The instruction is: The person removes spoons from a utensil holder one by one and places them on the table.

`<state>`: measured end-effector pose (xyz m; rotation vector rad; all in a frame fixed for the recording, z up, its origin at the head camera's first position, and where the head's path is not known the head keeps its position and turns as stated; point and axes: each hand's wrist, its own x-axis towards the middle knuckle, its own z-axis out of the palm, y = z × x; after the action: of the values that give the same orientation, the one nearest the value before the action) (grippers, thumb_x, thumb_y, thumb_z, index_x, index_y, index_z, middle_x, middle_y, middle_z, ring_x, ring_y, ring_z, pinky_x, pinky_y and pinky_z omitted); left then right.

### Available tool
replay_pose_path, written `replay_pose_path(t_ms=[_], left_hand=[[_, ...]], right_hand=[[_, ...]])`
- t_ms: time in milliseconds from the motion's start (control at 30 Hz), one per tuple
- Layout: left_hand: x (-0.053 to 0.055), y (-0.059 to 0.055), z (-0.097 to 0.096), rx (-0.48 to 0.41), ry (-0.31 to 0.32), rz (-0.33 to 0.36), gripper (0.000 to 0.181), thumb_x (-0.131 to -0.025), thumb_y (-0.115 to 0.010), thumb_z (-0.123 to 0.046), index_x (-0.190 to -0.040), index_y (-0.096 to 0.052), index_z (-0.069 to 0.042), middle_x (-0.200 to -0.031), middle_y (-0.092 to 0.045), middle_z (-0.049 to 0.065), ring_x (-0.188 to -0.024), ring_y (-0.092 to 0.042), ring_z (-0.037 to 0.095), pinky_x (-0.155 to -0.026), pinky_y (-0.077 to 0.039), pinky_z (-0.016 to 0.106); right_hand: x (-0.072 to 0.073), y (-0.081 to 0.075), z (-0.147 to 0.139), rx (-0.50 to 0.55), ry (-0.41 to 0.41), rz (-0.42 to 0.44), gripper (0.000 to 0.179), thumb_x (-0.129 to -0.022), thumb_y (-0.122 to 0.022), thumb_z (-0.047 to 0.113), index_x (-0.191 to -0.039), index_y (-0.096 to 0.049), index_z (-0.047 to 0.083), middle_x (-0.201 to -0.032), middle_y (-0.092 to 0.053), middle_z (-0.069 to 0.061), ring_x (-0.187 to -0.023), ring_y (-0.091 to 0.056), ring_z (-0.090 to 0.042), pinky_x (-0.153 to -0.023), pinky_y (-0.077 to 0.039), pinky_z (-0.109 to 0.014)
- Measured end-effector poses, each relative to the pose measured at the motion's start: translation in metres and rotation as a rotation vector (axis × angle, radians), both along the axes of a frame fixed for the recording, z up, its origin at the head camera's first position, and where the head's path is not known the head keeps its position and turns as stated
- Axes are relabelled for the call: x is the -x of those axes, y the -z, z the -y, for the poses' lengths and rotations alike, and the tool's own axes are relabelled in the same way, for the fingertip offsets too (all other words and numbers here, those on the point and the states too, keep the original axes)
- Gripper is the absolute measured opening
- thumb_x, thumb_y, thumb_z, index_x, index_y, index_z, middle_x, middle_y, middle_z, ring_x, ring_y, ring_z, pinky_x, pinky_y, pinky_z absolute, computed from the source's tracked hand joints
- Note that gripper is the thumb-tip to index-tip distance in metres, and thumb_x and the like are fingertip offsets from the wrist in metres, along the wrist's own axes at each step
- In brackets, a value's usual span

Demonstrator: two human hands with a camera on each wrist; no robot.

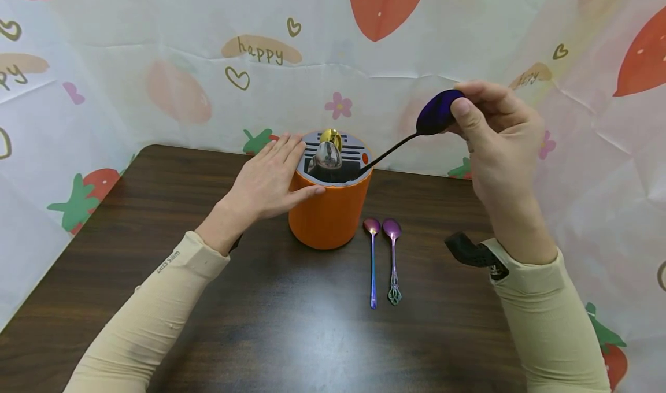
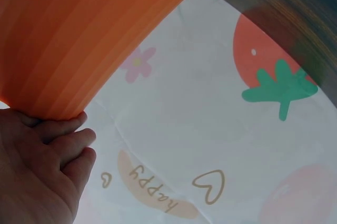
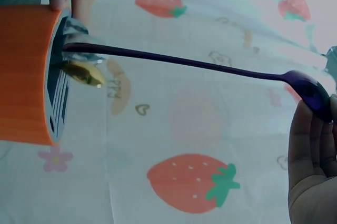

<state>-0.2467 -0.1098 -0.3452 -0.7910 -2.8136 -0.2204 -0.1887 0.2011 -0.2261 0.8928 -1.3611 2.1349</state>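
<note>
In the head view, an orange cylindrical utensil holder [image 1: 329, 217] has a grey slotted top with a dark opening at its front. My left hand [image 1: 273, 176] rests against its left rim, fingers straight and thumb stretched across the front. A dark purple long-handled spoon [image 1: 437, 112] slants up to the right; its handle tip reaches into the opening. Thumb and fingers of my right hand [image 1: 502, 133] pinch its bowl. A silver spoon [image 1: 328, 156] and a gold spoon [image 1: 331, 138] stand in the holder, bowls up, their handles hidden inside.
Two more spoons lie side by side to the holder's front right: a slim iridescent spoon [image 1: 372, 254] and a purple spoon [image 1: 392, 254] with an ornate handle. The dark wooden table [image 1: 260, 323] ends against a strawberry-printed cloth [image 1: 182, 52].
</note>
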Motion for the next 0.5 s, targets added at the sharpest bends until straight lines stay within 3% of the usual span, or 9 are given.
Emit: replay_pose_path(t_ms=[267, 500], left_hand=[[0.000, 0.001, 0.000, -0.008, -0.001, -0.012, 0.102, -0.097, -0.046, -0.076, -0.162, -0.030, 0.001, -0.171, -0.024, 0.017, -0.159, -0.017, 0.035, -0.130, -0.014, 0.046], [0.001, 0.002, 0.000, -0.012, 0.000, -0.010, 0.102, -0.097, -0.046, -0.076, -0.162, -0.030, 0.001, -0.171, -0.024, 0.017, -0.159, -0.017, 0.035, -0.130, -0.012, 0.045]], right_hand=[[-0.005, 0.011, -0.018, 0.029, 0.007, 0.009, 0.031, -0.085, -0.077, -0.012, -0.106, -0.062, -0.028, -0.086, -0.073, -0.024, -0.073, -0.073, -0.028, -0.072, -0.065, -0.036], [-0.009, 0.032, -0.032, 0.020, 0.065, 0.133, 0.020, -0.087, -0.074, -0.013, -0.104, -0.069, -0.021, -0.087, -0.074, -0.021, -0.074, -0.073, -0.023, -0.071, -0.064, -0.030]])
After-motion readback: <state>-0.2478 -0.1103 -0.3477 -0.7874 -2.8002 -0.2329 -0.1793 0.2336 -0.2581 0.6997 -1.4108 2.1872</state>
